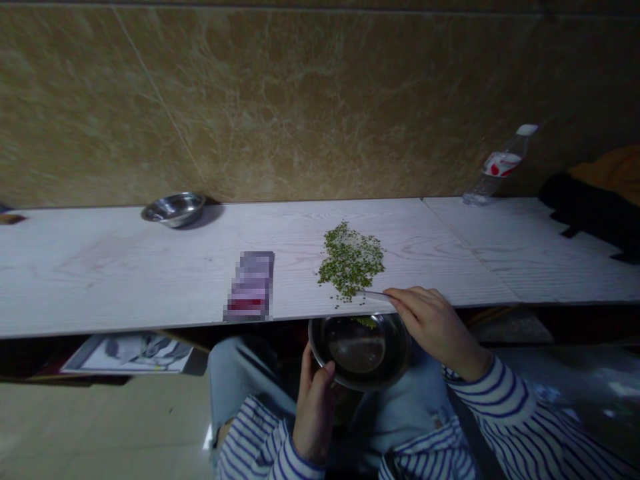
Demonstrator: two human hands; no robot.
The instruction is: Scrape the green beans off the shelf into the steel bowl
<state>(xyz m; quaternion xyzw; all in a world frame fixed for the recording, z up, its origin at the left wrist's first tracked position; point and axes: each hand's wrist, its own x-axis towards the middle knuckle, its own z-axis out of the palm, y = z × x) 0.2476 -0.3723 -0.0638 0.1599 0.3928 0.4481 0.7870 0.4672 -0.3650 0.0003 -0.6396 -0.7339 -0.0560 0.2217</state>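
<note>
Small green beans (353, 260), like mung beans, lie spread in a loose patch on the white wooden table (150, 280). My right hand (425, 320) pinches a slim metal utensil (375, 295) at the table's front edge. The utensil's tip touches the near side of the patch; its exact kind is unclear. Below the edge, my left hand (317, 400) grips the left rim of a steel bowl (357, 350), thumb on the near side. Some green beans show in the bowl at its far side, partly under the table edge.
A smaller steel bowl (175, 210) stands by the wall at the back left. A blurred-out phone-like rectangle (250, 285) lies left of the beans. At the back right are a plastic bottle (500, 167) and dark cloth (590, 213). An open drawer (135, 353) shows under the table.
</note>
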